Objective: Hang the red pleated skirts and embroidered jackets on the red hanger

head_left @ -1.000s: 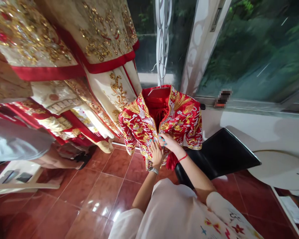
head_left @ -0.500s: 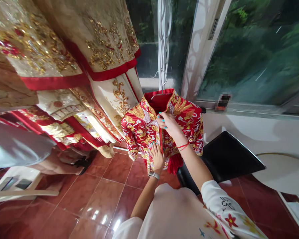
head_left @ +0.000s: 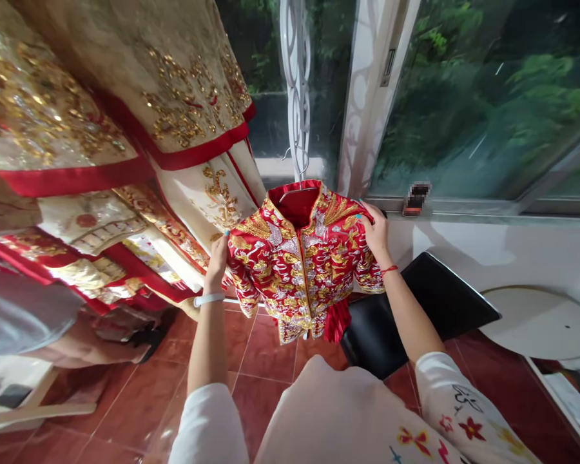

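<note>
A red jacket [head_left: 281, 267] with gold and silver embroidery hangs in front of me on a thin metal hanger [head_left: 300, 187]. Its front edges meet down the middle, and the red lining shows inside the stand-up collar. My left hand [head_left: 216, 259] is closed at the jacket's left shoulder, the thumb against the cloth. At the opposite shoulder, my right hand [head_left: 377, 233] grips the fabric, with some fingers hidden behind it. A red tassel [head_left: 337, 321] hangs below the hem.
Cream and red embroidered garments [head_left: 198, 122] hang close on the left. A black chair [head_left: 430, 296] stands right of the jacket, near a white round tabletop [head_left: 544, 322]. Another person's leg [head_left: 91, 338] shows at left, by a white stool [head_left: 24, 393]. A window [head_left: 488, 109] is ahead.
Both hands have left the jacket's front opening and moved apart to its two shoulders. The front now shows uncovered. The view has shifted slightly.
</note>
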Tool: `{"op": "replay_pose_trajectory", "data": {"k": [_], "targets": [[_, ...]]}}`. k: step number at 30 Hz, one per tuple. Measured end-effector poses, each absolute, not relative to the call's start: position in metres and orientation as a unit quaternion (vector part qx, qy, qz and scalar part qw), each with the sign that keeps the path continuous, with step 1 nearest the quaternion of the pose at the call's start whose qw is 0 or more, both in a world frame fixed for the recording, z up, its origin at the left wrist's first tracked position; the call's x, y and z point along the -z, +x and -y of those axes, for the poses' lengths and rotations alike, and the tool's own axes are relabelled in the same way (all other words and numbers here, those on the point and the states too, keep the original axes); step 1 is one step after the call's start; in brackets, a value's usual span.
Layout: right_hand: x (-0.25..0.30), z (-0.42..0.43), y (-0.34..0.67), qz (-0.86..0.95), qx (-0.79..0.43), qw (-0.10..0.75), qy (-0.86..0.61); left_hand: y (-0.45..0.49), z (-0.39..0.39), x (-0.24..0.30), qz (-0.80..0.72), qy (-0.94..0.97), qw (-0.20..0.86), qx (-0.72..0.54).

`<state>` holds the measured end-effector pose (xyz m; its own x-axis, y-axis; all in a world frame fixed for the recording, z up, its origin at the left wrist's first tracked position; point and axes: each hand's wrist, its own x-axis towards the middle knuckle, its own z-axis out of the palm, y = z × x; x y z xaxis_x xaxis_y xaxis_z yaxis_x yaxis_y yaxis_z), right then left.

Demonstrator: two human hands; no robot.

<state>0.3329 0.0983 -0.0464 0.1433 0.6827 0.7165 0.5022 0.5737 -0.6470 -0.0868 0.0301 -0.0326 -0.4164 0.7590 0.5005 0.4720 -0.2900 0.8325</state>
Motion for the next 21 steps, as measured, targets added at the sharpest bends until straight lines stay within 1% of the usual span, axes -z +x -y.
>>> {"op": "replay_pose_trajectory", "data": {"k": [2, 6, 8, 10, 12, 15, 17, 18, 21], "targets": [[0.045, -0.108, 0.336, 0.656, -0.088, 0.600, -0.450, -0.079, -0.028, 0.029, -0.608, 0.515, 0.076, -0.600], [0.038, -0.134, 0.354, 0.656, -0.120, 0.597, -0.447, -0.046, -0.009, 0.030, -0.643, 0.422, -0.155, -0.620], [0.037, -0.147, 0.360, 0.649, -0.134, 0.597, -0.453, -0.030, -0.004, 0.035, -0.645, 0.398, -0.209, -0.618], [0.042, -0.153, 0.359, 0.655, -0.144, 0.574, -0.469, -0.016, -0.002, 0.048, -0.654, 0.421, -0.203, -0.594], [0.051, -0.143, 0.348, 0.667, -0.118, 0.547, -0.491, -0.005, 0.002, 0.072, -0.662, 0.450, -0.186, -0.570], [0.082, -0.102, 0.321, 0.651, -0.005, 0.557, -0.516, 0.008, 0.018, 0.126, -0.659, 0.472, -0.182, -0.556], [0.111, -0.071, 0.300, 0.652, 0.054, 0.554, -0.515, 0.015, 0.028, 0.164, -0.643, 0.547, -0.173, -0.507], [0.126, -0.060, 0.290, 0.697, 0.066, 0.514, -0.497, 0.018, 0.029, 0.179, -0.633, 0.606, -0.151, -0.457], [0.161, -0.053, 0.270, 0.824, 0.046, 0.336, -0.454, 0.019, 0.016, 0.200, -0.617, 0.729, -0.055, -0.291]]}}
